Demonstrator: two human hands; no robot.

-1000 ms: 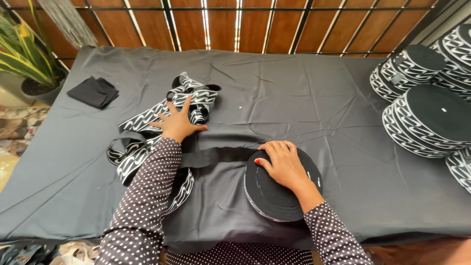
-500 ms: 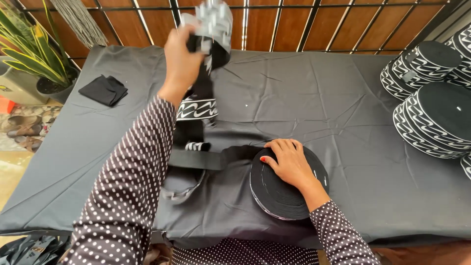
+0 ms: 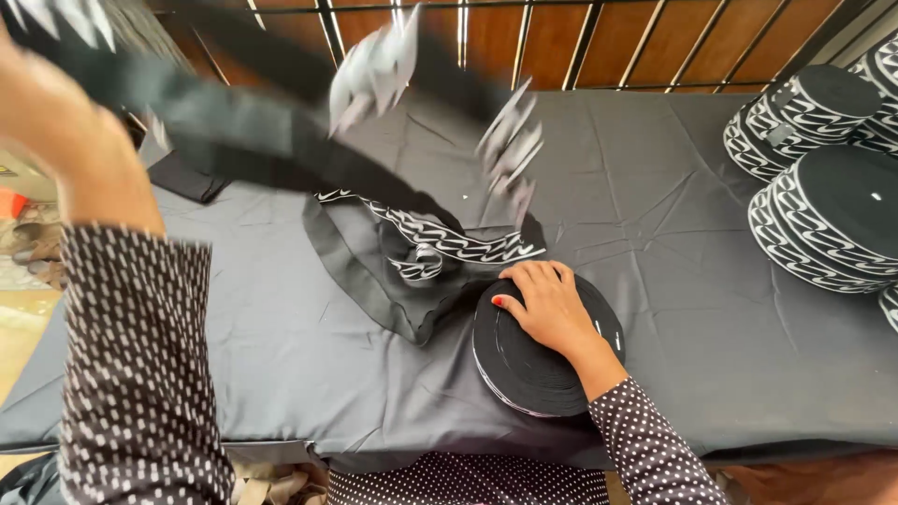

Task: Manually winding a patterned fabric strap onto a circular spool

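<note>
Wooden slats and a dark railing back the tabletop (image 3: 281, 309), which is draped in dark cloth. A black band with white pattern (image 3: 440, 238) is flung up in a blurred arc by the left hand (image 3: 56, 122), whose fingers seem closed on it, though blur hides the hold. It appears light, limp and likely to twist; the flat edges are judged best for holding. The right hand (image 3: 547, 304) is pressed flat, fingers spread, on the black roll (image 3: 524, 360) at the near edge. Finished rolls (image 3: 828, 196) are stacked at right. No containers are seen.
</note>
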